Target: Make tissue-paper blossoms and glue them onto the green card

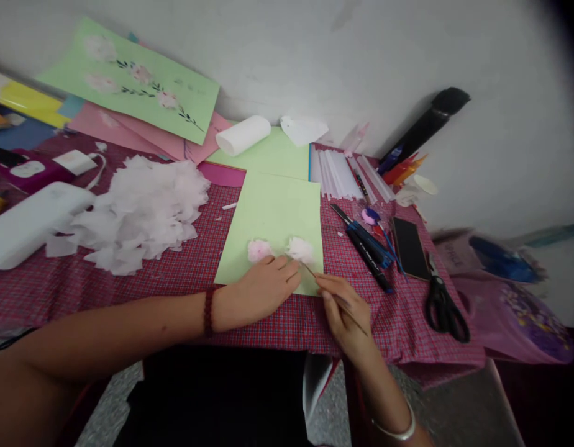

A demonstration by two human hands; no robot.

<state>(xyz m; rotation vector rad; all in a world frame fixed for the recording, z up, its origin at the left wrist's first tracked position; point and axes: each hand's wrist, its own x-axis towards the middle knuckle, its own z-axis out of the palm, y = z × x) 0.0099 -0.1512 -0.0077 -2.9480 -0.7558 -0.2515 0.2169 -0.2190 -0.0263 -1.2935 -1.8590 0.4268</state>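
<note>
A light green paper sheet [273, 217] lies on the red checked tablecloth [184, 273]. Two small pink tissue flowers sit on it, one to the left [259, 249] and one to the right [300, 249]. My left hand [266, 287] rests flat on the sheet's near edge, fingers together, just below the flowers. My right hand [345, 310] pinches a thin stick [310, 270] whose tip points at the right flower.
A heap of pink tissue pieces [140, 211] lies at the left beside a white case [30, 223]. Pens [366, 242], a black phone [410, 247] and scissors [443, 304] lie at the right. Coloured sheets and a tissue roll [243, 135] lean by the wall.
</note>
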